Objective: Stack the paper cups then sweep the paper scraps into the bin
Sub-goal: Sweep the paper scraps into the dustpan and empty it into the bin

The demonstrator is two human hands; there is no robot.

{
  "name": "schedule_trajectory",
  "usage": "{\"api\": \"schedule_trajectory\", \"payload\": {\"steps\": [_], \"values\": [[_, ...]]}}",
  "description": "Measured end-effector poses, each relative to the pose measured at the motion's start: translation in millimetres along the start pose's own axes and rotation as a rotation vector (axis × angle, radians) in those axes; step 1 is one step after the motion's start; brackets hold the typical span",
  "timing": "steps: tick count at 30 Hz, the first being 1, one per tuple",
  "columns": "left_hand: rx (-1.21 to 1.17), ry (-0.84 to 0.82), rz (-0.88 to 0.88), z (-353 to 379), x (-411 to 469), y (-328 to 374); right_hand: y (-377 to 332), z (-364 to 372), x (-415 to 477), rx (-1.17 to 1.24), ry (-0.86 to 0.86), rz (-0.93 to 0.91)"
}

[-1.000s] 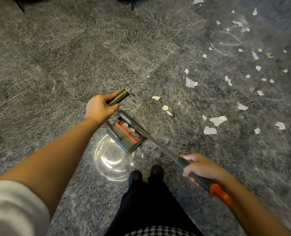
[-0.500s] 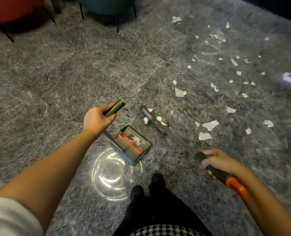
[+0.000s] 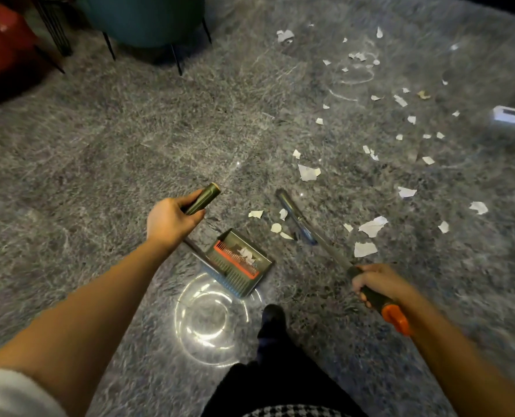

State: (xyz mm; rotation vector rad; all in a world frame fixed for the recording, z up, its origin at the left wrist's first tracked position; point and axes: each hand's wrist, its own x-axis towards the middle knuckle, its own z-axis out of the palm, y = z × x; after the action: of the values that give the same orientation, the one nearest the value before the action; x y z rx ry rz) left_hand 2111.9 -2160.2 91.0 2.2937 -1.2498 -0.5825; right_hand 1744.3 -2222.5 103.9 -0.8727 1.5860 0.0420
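Grey speckled floor [image 3: 99,176]: left hand [image 3: 167,224] grips the dark-handled grey dustpan [image 3: 238,263], right hand [image 3: 376,282] grips the orange-tipped grey broom [image 3: 336,254]; torn white paper scraps [image 3: 370,227] spread toward one o'clock, and a hard stroke could flick them past the pan

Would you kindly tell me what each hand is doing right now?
Left hand: grips the dustpan handle.
Right hand: grips the broom handle.

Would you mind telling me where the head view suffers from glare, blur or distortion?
Head view: ring-shaped glare on the glossy floor beside the dustpan; the broom is smeared by motion blur; wide-angle bending stretches both forearms near the corners; the paper scraps stay fairly sharp.
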Motion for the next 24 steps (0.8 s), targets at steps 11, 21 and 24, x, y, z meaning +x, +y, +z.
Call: {"api": "schedule_trajectory", "payload": {"steps": [11,21,24], "values": [[0.036,-0.038,0.11,-2.2,87.5,-6.8,-50.3,92.4,31.6,0.075,0.023,0.07],[0.044,-0.152,0.211,-27.1,160.6,-14.8,-98.3,143.9,29.4,-0.072,-0.032,0.025],[0.063,-0.203,0.239,-32.2,178.5,-16.4,-103.0,158.9,19.0,-0.13,-0.087,0.023]]}}
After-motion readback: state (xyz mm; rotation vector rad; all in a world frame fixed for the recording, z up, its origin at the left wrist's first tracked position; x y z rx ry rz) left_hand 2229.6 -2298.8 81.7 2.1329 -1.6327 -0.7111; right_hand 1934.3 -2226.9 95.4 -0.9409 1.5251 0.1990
